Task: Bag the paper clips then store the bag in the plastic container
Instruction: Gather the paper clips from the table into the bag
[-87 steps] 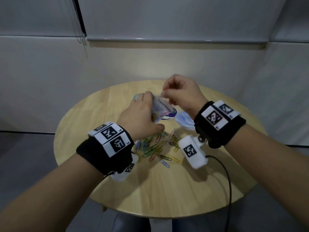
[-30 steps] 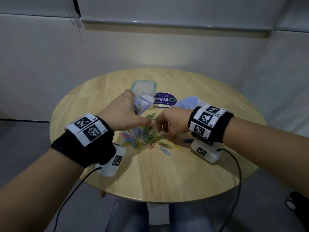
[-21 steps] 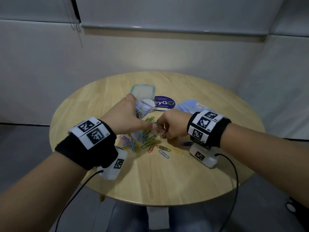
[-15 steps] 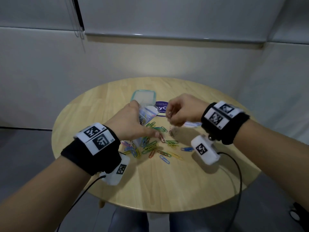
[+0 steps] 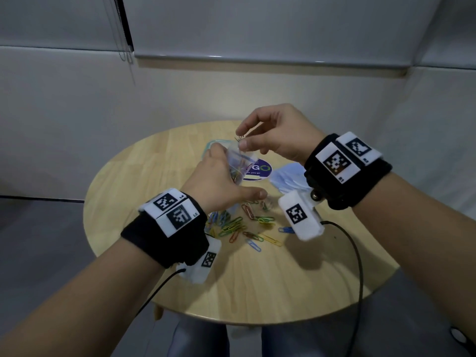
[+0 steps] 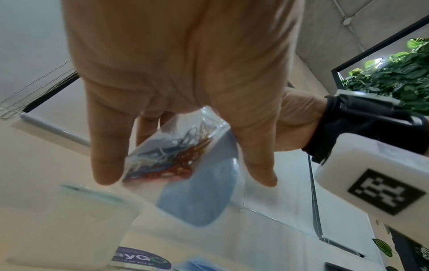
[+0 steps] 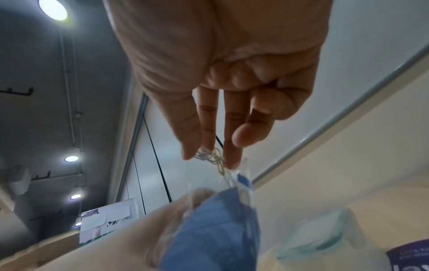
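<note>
Clear bag (image 5: 238, 164) gripped in our left hand (image 5: 219, 186); right hand (image 5: 278, 135) fingers pinch a few clips (image 7: 212, 157) above it; count unclear.

Head view: dim, even room light; the table (image 5: 257, 292) carries soft shadows beneath both wrists. Wide-angle bending curves the wall lines towards the edges. Right wrist view: ceiling lamps (image 7: 53, 9) glare at 11 o'clock; the bag (image 7: 209, 229) at 6 o'clock is blurred. Left wrist view: foreground soft, the container (image 6: 76, 216) at 8 o'clock smeared.
</note>
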### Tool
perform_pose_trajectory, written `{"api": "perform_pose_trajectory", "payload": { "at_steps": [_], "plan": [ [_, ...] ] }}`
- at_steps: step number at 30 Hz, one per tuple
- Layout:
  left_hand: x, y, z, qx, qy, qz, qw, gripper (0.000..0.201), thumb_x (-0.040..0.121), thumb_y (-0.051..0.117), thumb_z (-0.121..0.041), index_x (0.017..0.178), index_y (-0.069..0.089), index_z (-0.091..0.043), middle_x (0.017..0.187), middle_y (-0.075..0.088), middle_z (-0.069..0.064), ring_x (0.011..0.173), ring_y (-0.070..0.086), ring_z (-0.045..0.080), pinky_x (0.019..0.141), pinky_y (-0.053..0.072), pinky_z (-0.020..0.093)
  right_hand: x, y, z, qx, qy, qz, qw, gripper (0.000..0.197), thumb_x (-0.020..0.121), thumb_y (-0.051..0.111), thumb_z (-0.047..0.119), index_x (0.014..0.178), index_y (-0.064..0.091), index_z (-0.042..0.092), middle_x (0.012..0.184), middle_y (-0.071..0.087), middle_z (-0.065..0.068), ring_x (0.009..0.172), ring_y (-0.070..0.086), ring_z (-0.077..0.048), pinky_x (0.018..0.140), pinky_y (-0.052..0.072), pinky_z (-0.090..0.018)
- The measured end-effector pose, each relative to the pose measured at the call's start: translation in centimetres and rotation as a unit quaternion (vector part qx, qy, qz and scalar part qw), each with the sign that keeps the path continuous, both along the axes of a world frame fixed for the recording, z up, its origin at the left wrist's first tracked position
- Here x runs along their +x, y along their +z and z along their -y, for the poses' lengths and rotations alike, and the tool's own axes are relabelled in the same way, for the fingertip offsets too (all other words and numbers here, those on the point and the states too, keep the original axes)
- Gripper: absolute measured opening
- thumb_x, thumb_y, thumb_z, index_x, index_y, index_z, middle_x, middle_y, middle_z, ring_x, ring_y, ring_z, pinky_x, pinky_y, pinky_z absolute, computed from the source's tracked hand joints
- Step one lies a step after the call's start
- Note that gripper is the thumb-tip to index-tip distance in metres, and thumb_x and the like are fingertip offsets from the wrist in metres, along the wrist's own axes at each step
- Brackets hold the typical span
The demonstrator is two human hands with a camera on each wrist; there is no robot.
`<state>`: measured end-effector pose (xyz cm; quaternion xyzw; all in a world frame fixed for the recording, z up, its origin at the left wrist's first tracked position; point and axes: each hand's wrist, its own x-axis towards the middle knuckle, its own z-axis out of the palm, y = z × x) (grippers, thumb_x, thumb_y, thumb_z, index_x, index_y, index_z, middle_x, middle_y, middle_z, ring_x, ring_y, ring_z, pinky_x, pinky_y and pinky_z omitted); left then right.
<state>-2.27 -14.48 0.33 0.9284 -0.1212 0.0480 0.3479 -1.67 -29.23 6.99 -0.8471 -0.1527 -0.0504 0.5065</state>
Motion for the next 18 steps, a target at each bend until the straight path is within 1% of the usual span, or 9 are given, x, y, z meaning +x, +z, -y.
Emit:
{"api": "perform_pose_trajectory", "payload": {
  "at_steps": [2, 4, 6, 7, 9, 11, 13, 15, 18],
  "plan": [
    [0.0, -0.2, -0.1, -0.021, 0.005, 0.008, 1.0, 0.084, 0.052, 0.084, -0.057, 0.11, 0.036, -0.02, 0.113, 0.044, 0.0, 0.099, 0.052, 0.016, 0.068, 0.038, 0.029, -0.1, 0.1, 0.4, -0.015, -0.01, 0.018, 1.0, 0.02, 0.076, 0.072, 0.004, 0.095, 0.068, 0.01, 0.075, 0.07, -0.014, 0.063, 0.054, -0.022, 0.058, 0.046, -0.027],
    [-0.1, -0.1, -0.1, -0.035, 0.013, 0.024, 0.999, 0.086, 0.052, 0.083, -0.059, 0.113, 0.038, -0.018, 0.113, 0.043, -0.001, 0.099, 0.049, 0.015, 0.069, 0.037, 0.027, -0.4, -0.1, 0.6, -0.03, -0.011, 0.025, 0.999, 0.017, 0.081, 0.067, 0.005, 0.097, 0.066, 0.011, 0.079, 0.072, -0.015, 0.059, 0.055, -0.02, 0.061, 0.049, -0.031],
    [-0.1, -0.1, 0.0, -0.045, 0.017, 0.043, 0.998, 0.087, 0.051, 0.083, -0.059, 0.113, 0.039, -0.018, 0.112, 0.042, -0.001, 0.1, 0.05, 0.015, 0.071, 0.039, 0.027, -0.9, -0.4, 0.4, -0.051, 0.016, 0.019, 0.998, 0.008, 0.086, 0.065, 0.013, 0.091, 0.065, 0.007, 0.078, 0.073, -0.013, 0.053, 0.057, -0.015, 0.058, 0.051, -0.036],
    [-0.1, 0.0, 0.1, -0.052, 0.018, 0.05, 0.997, 0.088, 0.048, 0.084, -0.059, 0.112, 0.039, -0.018, 0.111, 0.042, -0.002, 0.101, 0.051, 0.015, 0.073, 0.042, 0.028, -1.2, -0.6, 0.3, -0.079, 0.034, 0.012, 0.996, 0.016, 0.087, 0.065, 0.02, 0.089, 0.065, 0.004, 0.075, 0.071, -0.009, 0.052, 0.057, -0.012, 0.055, 0.05, -0.036],
    [-0.2, 0.1, 0.1, -0.063, 0.021, 0.048, 0.997, 0.094, 0.041, 0.085, -0.061, 0.111, 0.04, -0.019, 0.11, 0.042, -0.002, 0.102, 0.054, 0.017, 0.08, 0.05, 0.033, -1.6, -1.1, 0.1, -0.162, 0.067, -0.005, 0.984, 0.024, 0.084, 0.068, 0.029, 0.087, 0.069, 0.005, 0.069, 0.066, 0.0, 0.05, 0.052, -0.005, 0.054, 0.049, -0.028],
    [-0.3, 0.0, 0.1, -0.041, 0.018, 0.029, 0.999, 0.101, 0.036, 0.083, -0.065, 0.115, 0.038, -0.02, 0.112, 0.041, -0.002, 0.103, 0.054, 0.018, 0.084, 0.051, 0.037, -1.7, -1.4, 0.0, -0.207, 0.085, -0.008, 0.975, 0.018, 0.082, 0.07, 0.024, 0.085, 0.072, 0.007, 0.069, 0.065, 0.002, 0.052, 0.054, -0.004, 0.057, 0.049, -0.026],
    [-0.4, -0.1, -0.1, -0.014, 0.01, 0.017, 1.0, 0.105, 0.035, 0.079, -0.068, 0.119, 0.038, -0.021, 0.114, 0.041, -0.003, 0.106, 0.051, 0.018, 0.085, 0.05, 0.038, -1.6, -1.4, 0.0, -0.182, 0.103, -0.023, 0.978, 0.013, 0.086, 0.065, 0.013, 0.086, 0.07, 0.001, 0.073, 0.067, -0.003, 0.054, 0.056, -0.009, 0.059, 0.05, -0.028],
    [-0.3, -0.1, -0.4, -0.014, 0.004, 0.014, 1.0, 0.107, 0.035, 0.078, -0.068, 0.123, 0.038, -0.023, 0.117, 0.041, -0.005, 0.109, 0.05, 0.017, 0.086, 0.05, 0.036, -1.6, -1.3, 0.1, -0.139, 0.114, -0.041, 0.983, 0.013, 0.088, 0.06, 0.005, 0.087, 0.066, -0.006, 0.074, 0.067, -0.007, 0.053, 0.056, -0.011, 0.056, 0.048, -0.024],
    [-0.1, 0.1, -0.9, 0.005, 0.002, 0.003, 1.0, 0.102, 0.04, 0.079, -0.064, 0.125, 0.041, -0.023, 0.118, 0.042, -0.005, 0.106, 0.05, 0.015, 0.078, 0.047, 0.03, -1.7, -1.2, 0.2, -0.111, 0.149, -0.074, 0.98, 0.011, 0.091, 0.053, 0.001, 0.082, 0.059, -0.002, 0.076, 0.064, -0.008, 0.047, 0.056, -0.007, 0.051, 0.043, -0.019]
  ]
}}
